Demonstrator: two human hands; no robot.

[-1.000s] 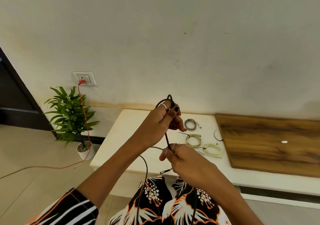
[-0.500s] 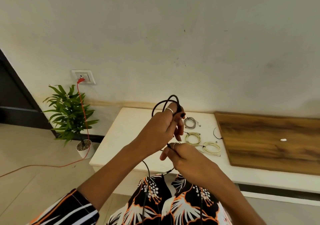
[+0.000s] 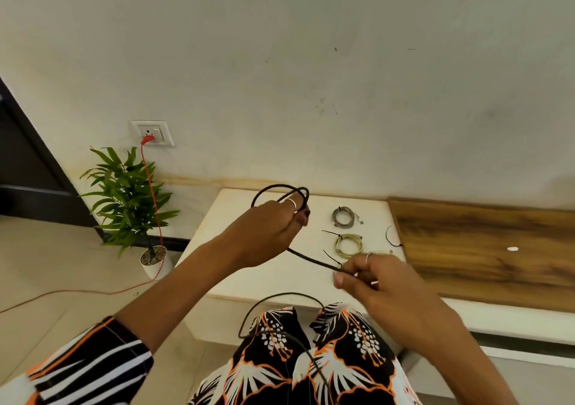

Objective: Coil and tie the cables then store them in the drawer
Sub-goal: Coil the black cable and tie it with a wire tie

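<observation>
My left hand [image 3: 270, 233] grips a couple of loops of a black cable [image 3: 311, 261] above the white counter [image 3: 242, 267]; the loops stick up past my fingers. From there the cable runs down and right into my right hand [image 3: 373, 280], which pinches it. The rest of the cable hangs in an arc over my lap. On the counter lie a tied grey coiled cable [image 3: 343, 217] and a tied yellow-green coiled cable [image 3: 349, 245]; another pale coil is mostly hidden behind my right hand. No drawer is visible.
A wooden panel [image 3: 485, 249] lies on the counter at the right, with a short black tie [image 3: 391, 239] at its left edge. A potted plant [image 3: 130, 199] stands on the floor at the left. A red cord [image 3: 152, 193] runs from the wall socket [image 3: 152, 132] to the floor.
My right hand has moved right and away from my left hand, drawing the black cable out between them. The loops in my left hand have grown wider.
</observation>
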